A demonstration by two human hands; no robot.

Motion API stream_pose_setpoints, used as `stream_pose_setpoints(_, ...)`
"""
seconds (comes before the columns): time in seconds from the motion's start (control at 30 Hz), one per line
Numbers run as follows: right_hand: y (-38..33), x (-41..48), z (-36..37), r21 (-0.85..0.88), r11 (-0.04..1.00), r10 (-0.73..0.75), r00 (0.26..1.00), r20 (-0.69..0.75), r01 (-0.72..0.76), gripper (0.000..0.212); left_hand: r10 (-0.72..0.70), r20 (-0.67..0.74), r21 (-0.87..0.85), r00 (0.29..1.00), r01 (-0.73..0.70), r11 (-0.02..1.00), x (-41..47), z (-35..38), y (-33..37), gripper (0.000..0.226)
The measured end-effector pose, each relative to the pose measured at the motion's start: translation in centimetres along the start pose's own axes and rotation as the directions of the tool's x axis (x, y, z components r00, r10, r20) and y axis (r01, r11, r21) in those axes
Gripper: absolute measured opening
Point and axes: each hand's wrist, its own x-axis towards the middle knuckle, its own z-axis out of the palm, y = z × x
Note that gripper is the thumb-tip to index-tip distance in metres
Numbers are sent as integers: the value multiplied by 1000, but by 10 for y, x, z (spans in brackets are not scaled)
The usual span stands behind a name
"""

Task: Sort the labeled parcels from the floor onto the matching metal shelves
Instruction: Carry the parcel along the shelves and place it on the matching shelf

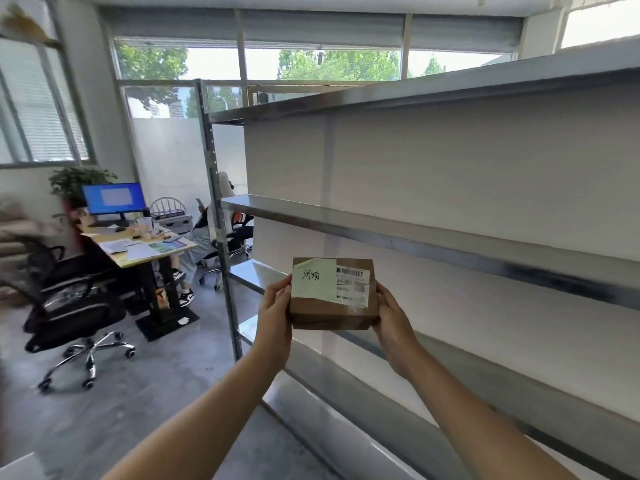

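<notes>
A small brown cardboard parcel (332, 308) is held up in front of the metal shelving (433, 237). It bears a pale green note with handwriting and a white barcode label. My left hand (277, 313) grips its left side and my right hand (391, 317) grips its right side. The parcel hovers level with the third shelf board from the top, near the rack's left end. All the shelf boards in view carry nothing.
The rack's perforated upright post (218, 216) stands left of my hands. Further left are a black office chair (76, 306), a desk (145, 251) with a monitor (114, 199), and a seated person (221, 223) behind the post. Grey concrete floor (138, 393) lies below.
</notes>
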Motion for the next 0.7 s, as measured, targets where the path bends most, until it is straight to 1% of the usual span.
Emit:
stream_pose_setpoints(0.2, 23, 29, 79, 26, 1000, -9, 991, 135, 5, 38, 53, -106, 2, 993, -53, 999, 14, -68, 31, 20)
stream_pose_setpoints(0.37, 39, 53, 137, 47, 999, -21, 982, 189, 12, 44, 68, -191, -4, 979, -70, 998, 31, -117, 48, 21)
stream_pose_setpoints(0.6, 47, 96, 210, 63, 998, -29, 964, 264, 13, 41, 87, -228, -35, 970, -97, 995, 75, -173, 75, 21)
stream_pose_setpoints(0.7, 51, 111, 242, 69, 997, -41, 961, 272, 23, 40, 99, -238, -38, 966, -111, 993, 95, -200, 84, 22)
